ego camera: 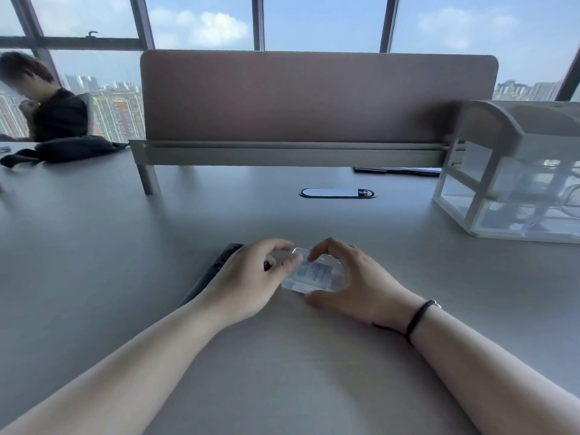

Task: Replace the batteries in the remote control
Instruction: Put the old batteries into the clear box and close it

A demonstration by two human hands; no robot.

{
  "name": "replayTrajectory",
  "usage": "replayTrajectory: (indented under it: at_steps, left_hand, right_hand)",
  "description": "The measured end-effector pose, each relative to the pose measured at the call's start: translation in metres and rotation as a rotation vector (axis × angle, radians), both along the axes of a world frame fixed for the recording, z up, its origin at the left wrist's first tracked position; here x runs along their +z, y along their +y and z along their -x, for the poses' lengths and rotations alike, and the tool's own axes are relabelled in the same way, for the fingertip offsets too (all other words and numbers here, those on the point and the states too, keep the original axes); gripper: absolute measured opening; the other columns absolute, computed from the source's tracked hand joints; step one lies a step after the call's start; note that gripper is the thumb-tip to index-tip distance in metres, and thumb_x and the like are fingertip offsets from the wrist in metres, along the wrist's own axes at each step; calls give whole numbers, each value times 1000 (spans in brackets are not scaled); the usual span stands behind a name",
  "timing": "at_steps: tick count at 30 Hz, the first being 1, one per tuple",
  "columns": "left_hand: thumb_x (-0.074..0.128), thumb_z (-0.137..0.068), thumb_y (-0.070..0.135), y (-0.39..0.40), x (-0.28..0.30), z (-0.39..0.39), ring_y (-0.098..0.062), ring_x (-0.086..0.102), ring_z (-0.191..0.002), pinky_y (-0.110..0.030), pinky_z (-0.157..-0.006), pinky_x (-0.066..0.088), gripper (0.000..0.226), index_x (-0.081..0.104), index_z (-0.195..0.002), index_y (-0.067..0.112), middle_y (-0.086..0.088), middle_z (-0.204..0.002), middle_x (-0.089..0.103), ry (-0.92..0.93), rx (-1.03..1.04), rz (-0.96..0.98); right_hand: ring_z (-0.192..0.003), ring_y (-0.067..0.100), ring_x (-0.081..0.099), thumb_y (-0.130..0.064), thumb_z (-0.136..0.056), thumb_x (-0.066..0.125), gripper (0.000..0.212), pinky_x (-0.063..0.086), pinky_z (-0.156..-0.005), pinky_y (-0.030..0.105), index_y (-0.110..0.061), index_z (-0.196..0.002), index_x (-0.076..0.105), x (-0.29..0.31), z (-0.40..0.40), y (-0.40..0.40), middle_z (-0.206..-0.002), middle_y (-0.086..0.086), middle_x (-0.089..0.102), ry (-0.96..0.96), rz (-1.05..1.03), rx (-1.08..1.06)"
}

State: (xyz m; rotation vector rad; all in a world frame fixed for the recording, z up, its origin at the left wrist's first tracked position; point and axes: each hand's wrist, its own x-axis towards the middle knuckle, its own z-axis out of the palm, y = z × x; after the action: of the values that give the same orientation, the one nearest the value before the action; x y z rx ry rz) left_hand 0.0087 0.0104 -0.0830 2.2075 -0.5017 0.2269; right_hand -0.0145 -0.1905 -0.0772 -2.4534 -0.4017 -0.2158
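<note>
A clear plastic battery case (pixel 314 273) with a pale label lies flat on the grey desk (pixel 125 246). My right hand (pixel 351 281) cups it, thumb at its near edge and fingers over its far edge. My left hand (pixel 251 277) pinches the case's left end with thumb and forefinger. A black remote control (pixel 216 268) lies on the desk under my left hand, mostly hidden by it. Whatever is inside the case is too blurred to make out.
A brown desk divider (pixel 314 95) stands across the back. An oval cable grommet (pixel 337 193) sits ahead of my hands. A clear drawer organizer (pixel 518 183) stands at the right. At the far left is a black bag (pixel 69 149), with a seated person behind it.
</note>
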Motion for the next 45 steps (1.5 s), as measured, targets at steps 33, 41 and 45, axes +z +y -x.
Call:
replayTrajectory:
  at_steps: [33, 41, 45]
  left_hand:
    - [84, -54, 61, 0, 19, 17, 2, 58, -64, -13, -53, 38, 61, 59, -103, 32, 13, -75, 63, 194, 18, -296]
    - [83, -54, 59, 3, 17, 12, 6, 55, -55, -15, -56, 41, 50, 66, -90, 29, 16, -67, 63, 240, -23, -160]
    - [71, -54, 64, 1, 17, 11, -4, 54, -62, -25, -62, 41, 49, 71, -80, 23, 14, -68, 59, 308, -1, 51]
  right_hand:
    - [-108, -13, 60, -36, -58, 74, 46, 44, -88, 7, -38, -104, 74, 7, 10, 0, -122, -16, 69, -29, -28, 169]
    - [-96, 0, 70, -15, -66, 77, 36, 53, -83, 20, -30, -98, 78, 7, 6, -3, -106, -15, 76, 93, -242, 218]
    - [-103, 13, 71, -21, -80, 67, 28, 54, -93, 34, -26, -106, 75, 9, 5, -3, -105, -5, 77, 158, -386, 230]
